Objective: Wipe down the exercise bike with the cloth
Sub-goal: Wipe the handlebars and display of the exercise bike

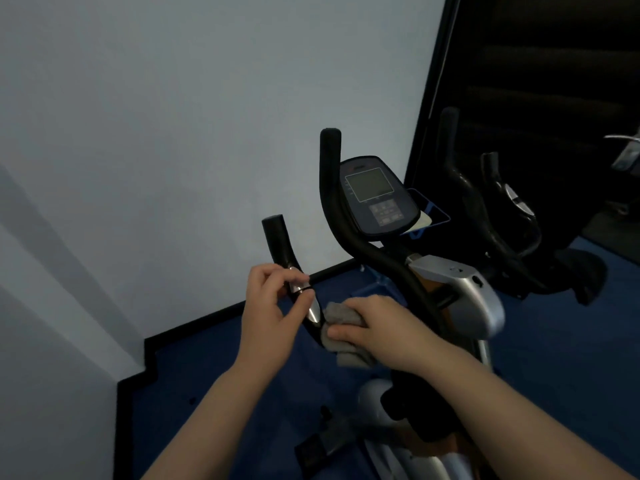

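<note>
The left hand (268,311) is pinching the black curved handlebar's silver sensor (300,284) while the right hand (375,329), just below it, is gripping the bunched grey cloth (337,315) and should be rubbing firmly around the bar.

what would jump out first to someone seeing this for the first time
Low in the middle, two bare hands work on the exercise bike's near handlebar: the left hand pinches the silver sensor band on the grip, and the right hand presses a grey cloth around the bar just below it. Above them, the dark console with its blank grey screen stands out against the pale wall.
</note>
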Available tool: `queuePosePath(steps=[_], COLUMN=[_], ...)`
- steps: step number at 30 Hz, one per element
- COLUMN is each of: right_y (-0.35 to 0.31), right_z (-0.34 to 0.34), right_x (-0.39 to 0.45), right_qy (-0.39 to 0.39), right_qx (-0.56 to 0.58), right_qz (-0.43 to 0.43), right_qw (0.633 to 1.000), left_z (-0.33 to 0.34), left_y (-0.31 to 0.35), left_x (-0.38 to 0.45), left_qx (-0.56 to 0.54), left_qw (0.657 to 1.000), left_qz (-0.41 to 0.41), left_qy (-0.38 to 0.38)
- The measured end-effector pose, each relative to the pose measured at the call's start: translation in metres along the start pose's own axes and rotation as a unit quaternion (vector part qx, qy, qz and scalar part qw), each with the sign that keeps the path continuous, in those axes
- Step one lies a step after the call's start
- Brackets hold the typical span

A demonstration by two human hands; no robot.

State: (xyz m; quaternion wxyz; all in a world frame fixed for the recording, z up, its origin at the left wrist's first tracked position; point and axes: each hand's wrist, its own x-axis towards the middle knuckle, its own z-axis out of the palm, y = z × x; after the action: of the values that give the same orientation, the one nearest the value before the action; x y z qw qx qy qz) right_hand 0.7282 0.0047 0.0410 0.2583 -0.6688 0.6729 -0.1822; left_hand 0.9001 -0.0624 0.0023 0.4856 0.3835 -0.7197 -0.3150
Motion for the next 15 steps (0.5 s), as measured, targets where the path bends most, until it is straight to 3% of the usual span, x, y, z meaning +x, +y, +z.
queuePosePath(steps=[3,8,12,15], right_y=[0.003,-0.019,0.011,0.029], right_z=[-0.01,0.02,-0.021,-0.047], right_x=[-0.007,0.007,-0.011,-0.012], right_qy=[-0.012,0.057,-0.038,-0.048], right_qx=[-0.026,0.079,-0.054,-0.117], right_qz=[0.014,0.045,0.016,0.016], right_qw=[0.999,0.994,0.998,0.992], left_z=[0.002,0.007,0.007,0.009], left_y=[-0.006,-0.023,-0.03,-0.029], left_x=[0.003,0.001,0.007,0.009], left_qx=[-0.026,-0.093,-0.117,-0.134], left_qw=[0.998,0.978,0.957,0.956], left_qz=[-0.064,-0.188,-0.252,-0.248], left_qy=[0.01,-0.012,-0.088,-0.086])
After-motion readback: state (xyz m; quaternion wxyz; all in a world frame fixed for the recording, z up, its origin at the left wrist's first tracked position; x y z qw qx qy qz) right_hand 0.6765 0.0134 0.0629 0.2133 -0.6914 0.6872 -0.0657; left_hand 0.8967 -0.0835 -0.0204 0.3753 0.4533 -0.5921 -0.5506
